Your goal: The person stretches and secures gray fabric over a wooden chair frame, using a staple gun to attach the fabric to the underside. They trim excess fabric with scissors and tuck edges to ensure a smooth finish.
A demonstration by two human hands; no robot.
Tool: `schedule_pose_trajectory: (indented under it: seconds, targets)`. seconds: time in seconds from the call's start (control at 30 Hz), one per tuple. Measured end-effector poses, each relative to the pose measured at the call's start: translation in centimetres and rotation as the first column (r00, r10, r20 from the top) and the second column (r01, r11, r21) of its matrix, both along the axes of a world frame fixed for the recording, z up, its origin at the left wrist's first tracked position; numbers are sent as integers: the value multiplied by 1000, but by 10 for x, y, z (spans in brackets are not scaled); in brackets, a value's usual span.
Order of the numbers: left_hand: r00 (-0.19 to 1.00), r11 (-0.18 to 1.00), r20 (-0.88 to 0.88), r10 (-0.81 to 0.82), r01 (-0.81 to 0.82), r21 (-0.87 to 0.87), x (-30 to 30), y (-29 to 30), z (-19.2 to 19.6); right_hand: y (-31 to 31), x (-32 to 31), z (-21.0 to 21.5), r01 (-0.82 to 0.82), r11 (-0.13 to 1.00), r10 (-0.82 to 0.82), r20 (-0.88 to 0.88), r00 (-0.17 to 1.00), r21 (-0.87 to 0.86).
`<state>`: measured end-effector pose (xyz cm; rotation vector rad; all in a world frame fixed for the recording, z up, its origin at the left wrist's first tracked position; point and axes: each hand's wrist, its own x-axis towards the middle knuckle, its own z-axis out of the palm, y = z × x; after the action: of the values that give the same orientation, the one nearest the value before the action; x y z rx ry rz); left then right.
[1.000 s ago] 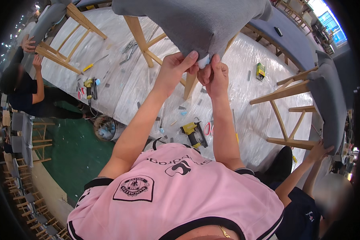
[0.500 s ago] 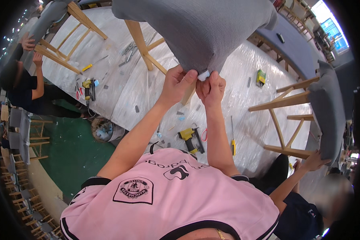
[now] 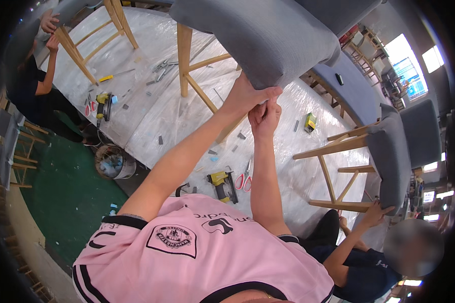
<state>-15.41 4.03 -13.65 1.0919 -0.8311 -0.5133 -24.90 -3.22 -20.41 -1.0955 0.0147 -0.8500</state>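
A grey upholstered chair seat (image 3: 268,40) on light wooden legs (image 3: 184,55) stands on the plastic-covered table (image 3: 151,116). Both my arms reach up to its near corner. My left hand (image 3: 242,96) is closed on the grey fabric at that corner, thumb pressed against the edge. My right hand (image 3: 265,117) sits just below and touching it, fingers pinched together on the fabric's underside edge. What lies between the fingertips is hidden.
A yellow staple gun (image 3: 220,183) and red-handled scissors (image 3: 245,179) lie near the table's front edge, and a small yellow box (image 3: 310,122) lies further right. A co-worker (image 3: 40,81) holds a chair at far left; another (image 3: 374,217) grips a chair at right. A bucket (image 3: 114,162) stands on the green floor.
Both hands have stayed at the seat corner. The right hand has slid slightly lower under the left, and the small white piece seen between them earlier no longer shows.
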Motion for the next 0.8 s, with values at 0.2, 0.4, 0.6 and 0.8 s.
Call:
schedule_pose_trajectory:
  seconds: [0.2,0.4,0.6,0.8]
  targets:
    - [990,995,111,-90,85,47,44,7,17,15,27,37,174,980,-187,-153,970,-94]
    - [982,979,149,-115,87,184,56,16,29,53,19,41,270,824,-449,-284,847,-498]
    - [965,965,218,-145,90,245,84,1,29,39,16,69,225,842,-457,-426,781,-491]
    - [949,944,149,-279,243,223,115,-17,60,15,25,80,334,742,-575,-295,763,-581]
